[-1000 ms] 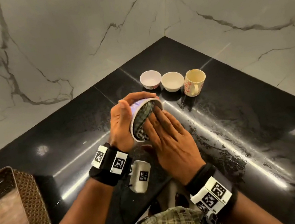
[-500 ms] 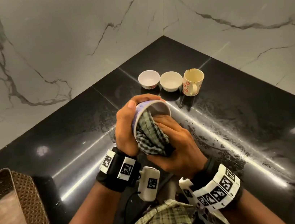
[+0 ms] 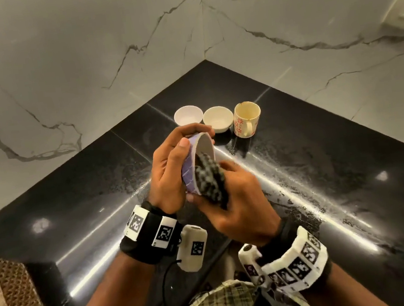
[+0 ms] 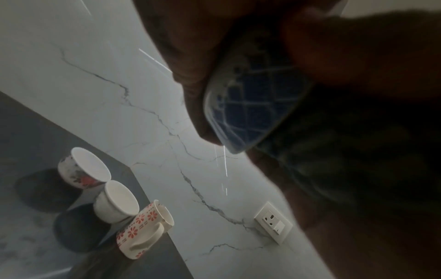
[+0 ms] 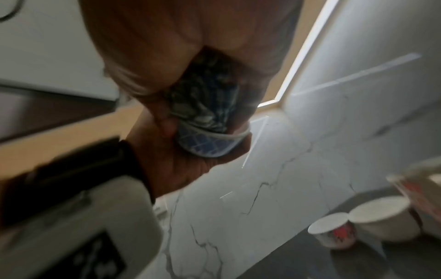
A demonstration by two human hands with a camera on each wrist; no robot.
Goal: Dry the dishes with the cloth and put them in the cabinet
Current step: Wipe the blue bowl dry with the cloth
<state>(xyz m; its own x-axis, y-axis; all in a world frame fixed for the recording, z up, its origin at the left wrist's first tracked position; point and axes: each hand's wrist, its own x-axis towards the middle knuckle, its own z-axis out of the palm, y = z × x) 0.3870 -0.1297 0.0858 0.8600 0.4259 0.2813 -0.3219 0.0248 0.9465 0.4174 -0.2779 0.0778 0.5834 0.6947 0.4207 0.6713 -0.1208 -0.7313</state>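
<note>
I see the left hand [image 3: 170, 173] curled round a blue-patterned bowl [image 3: 189, 166], tipped on its side above the black counter [image 3: 325, 151], mouth facing the right hand [image 3: 241, 199]. Right hand's fingers bunch a checked cloth [image 3: 209, 177], stuffed into the bowl's mouth. At the counter's back corner stand two small bowls [image 3: 188, 115] [image 3: 218, 119] and a flowered mug [image 3: 246, 119], well apart from both hands.

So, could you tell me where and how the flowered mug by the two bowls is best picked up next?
Take the flowered mug by its handle, which faces the person, coming from the near side with the right hand. It stands upright, and the plain bowl crowds its left side, so a side-on grip there looks awkward.
</note>
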